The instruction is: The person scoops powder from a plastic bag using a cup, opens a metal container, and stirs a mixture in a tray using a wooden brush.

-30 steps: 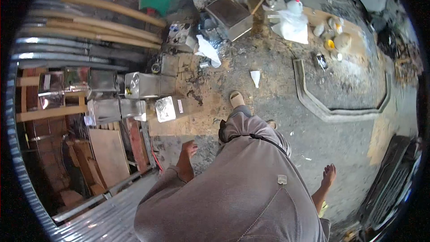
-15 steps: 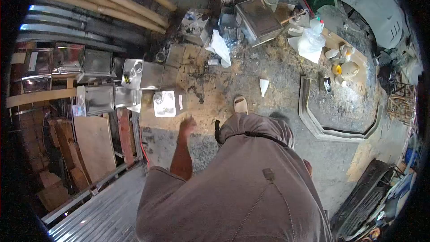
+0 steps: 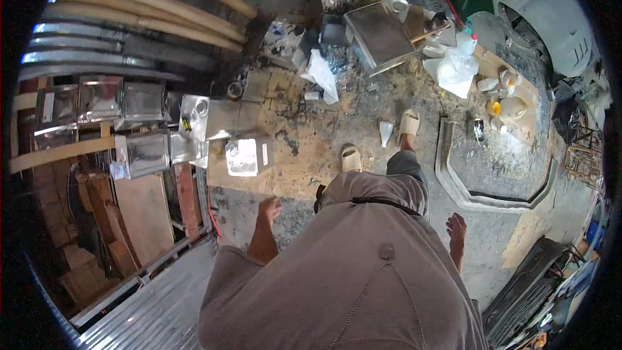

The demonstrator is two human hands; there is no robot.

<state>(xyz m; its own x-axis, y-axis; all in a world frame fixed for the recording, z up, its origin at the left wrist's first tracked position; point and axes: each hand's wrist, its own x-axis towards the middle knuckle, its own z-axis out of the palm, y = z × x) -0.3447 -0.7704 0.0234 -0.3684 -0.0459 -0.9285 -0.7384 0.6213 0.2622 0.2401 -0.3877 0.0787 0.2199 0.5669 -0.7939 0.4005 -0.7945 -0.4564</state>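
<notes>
My left hand (image 3: 270,209) hangs beside my body with its fingers loosely apart, holding nothing. Nearest to it is a square metal tin (image 3: 243,157) with a bright top, standing on the stained board (image 3: 291,181). On my other side my right hand (image 3: 457,225) hangs empty, its fingers loosely bent and apart. The grey angular frame (image 3: 447,162) lies on the floor ahead of that hand, not touched by it. A white funnel-shaped piece (image 3: 385,133) lies near my feet in light sandals (image 3: 409,122).
More metal tins (image 3: 144,155) stand in rows at the left, below long cardboard tubes (image 3: 162,10). A big metal canister (image 3: 379,35) and a clear plastic bag (image 3: 457,68) lie ahead. White containers (image 3: 514,107) sit at right; dark plastic car parts (image 3: 528,279) lean behind them.
My right hand has come into fuller view at my side. A second sandalled foot now shows ahead of me. My left hand has dropped slightly, and the view has shifted a little.
</notes>
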